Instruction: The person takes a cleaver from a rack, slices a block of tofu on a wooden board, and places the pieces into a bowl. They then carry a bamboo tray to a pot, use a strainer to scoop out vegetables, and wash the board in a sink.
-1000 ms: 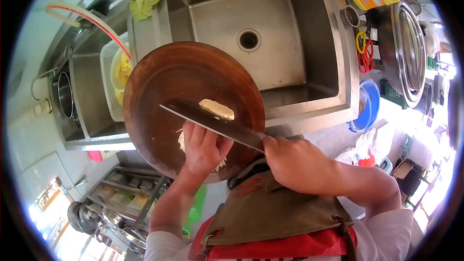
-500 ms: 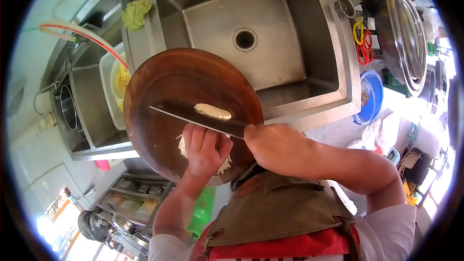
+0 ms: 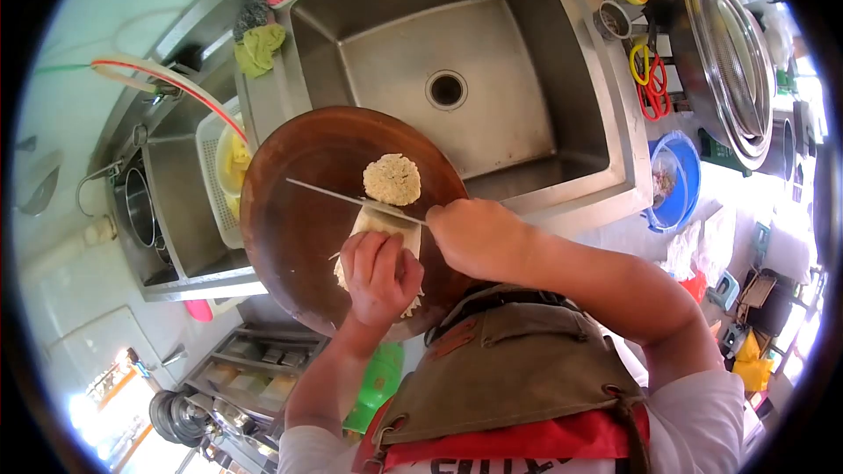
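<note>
A: What's changed?

B: The knife (image 3: 329, 193) shows nearly edge-on now. The slice (image 3: 392, 177) beyond it, a narrow strip a moment ago, now shows its round face

A: Meaning?

B: I'd judge the slice is cut free of the block (image 3: 400, 232); whether it touches the blade I can't tell

A: And the block?

B: On the board (image 3: 283, 241), partly under the left hand (image 3: 379, 270), with shreds (image 3: 411, 306) beside that hand

A: Fingers?

B: Left ones bent and bunched over the block, pressing or gripping, I can't tell which. The right hand (image 3: 479, 235) is wrapped around the knife's handle, hiding it
</note>
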Demonstrator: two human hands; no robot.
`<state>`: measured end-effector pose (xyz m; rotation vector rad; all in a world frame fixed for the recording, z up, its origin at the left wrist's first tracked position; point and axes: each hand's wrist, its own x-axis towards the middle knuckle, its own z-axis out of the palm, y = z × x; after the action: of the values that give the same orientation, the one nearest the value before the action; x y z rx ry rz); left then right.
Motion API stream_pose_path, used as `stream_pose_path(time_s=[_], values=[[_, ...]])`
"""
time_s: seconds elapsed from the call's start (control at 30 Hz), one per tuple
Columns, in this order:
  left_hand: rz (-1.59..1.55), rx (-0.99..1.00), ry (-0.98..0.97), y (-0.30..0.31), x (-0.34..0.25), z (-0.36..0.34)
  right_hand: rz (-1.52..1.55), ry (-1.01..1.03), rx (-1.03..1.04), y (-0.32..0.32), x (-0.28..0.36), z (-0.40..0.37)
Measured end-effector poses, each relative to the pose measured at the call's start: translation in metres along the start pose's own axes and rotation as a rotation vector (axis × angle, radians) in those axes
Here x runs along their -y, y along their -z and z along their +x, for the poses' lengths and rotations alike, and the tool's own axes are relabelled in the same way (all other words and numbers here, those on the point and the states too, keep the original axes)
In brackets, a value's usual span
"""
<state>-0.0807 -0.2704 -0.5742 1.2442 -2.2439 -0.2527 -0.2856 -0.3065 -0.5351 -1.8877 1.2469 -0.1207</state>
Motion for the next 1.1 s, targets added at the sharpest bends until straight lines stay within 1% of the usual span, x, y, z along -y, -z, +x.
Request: stream_pose_path(time_s=[0.07,0.13,0.17,0.2,0.23,0.27,0.33,0.37,0.4,0.43,0.5,0.53,0.63,0.73,0.83,0.93,1.0,1.03,1.07,1.1], values=[[0.002,-0.011,0.018,0.004,-0.003,0.0,0.078,-0.078,0.004,0.007,-0.004,0.0],[-0.104,0.033,0.056,0.014,0.002,0.002,0.181,-0.122,-0.007,0.018,-0.008,-0.003],[-0.16,0.055,0.073,0.02,0.004,0.005,0.212,-0.106,-0.054,0.027,-0.009,-0.007],[-0.126,0.075,0.152,0.025,0.009,0.013,0.244,-0.091,-0.101,0.036,-0.01,-0.015],[-0.094,0.097,0.233,0.032,0.013,0.035,0.277,-0.079,-0.145,0.042,-0.013,-0.024],[-0.063,0.118,0.314,0.033,0.019,0.054,0.278,-0.034,-0.299,0.033,-0.027,-0.031],[-0.05,0.289,0.507,0.014,0.041,0.081,0.366,-0.117,-0.327,0.048,-0.029,-0.052],[-0.031,0.375,0.545,0.009,0.043,0.09,0.409,-0.163,-0.347,0.057,-0.025,-0.063],[-0.014,0.464,0.574,0.003,0.043,0.1,0.651,-0.414,-0.254,0.066,-0.018,-0.075],[0.003,0.558,0.597,-0.003,0.041,0.109,0.656,-0.435,-0.27,0.064,-0.023,-0.087],[-0.044,0.67,0.641,-0.016,0.048,0.116,0.677,-0.473,-0.301,0.058,-0.04,-0.118],[-0.058,0.726,0.67,-0.02,0.053,0.117,0.762,-0.525,-0.327,0.056,-0.043,-0.132],[0.008,0.721,0.608,-0.02,0.057,0.122,0.826,-0.612,-0.415,0.041,-0.064,-0.171],[0.014,0.915,0.695,-0.02,0.055,0.13,0.877,-0.555,-0.452,0.035,-0.087,-0.206],[-0.103,0.719,0.612,-0.012,0.037,0.127,0.921,-0.518,-0.463,0.041,-0.113,-0.237],[-0.096,0.703,0.618,-0.003,0.008,0.144,0.985,-0.528,-0.448,0.051,-0.138,-0.274],[-0.013,0.697,0.532,0.002,-0.028,0.163,1.005,-0.535,-0.451,0.056,-0.16,-0.302],[0.008,0.703,0.47,-0.003,-0.048,0.174,0.927,-0.521,-0.401,0.058,-0.173,-0.315],[0.028,0.704,0.474,-0.009,-0.056,0.181,0.843,-0.535,-0.368,0.058,-0.188,-0.329],[0.028,0.719,0.464,-0.024,-0.069,0.185,0.813,-0.503,-0.368,0.057,-0.201,-0.343]])
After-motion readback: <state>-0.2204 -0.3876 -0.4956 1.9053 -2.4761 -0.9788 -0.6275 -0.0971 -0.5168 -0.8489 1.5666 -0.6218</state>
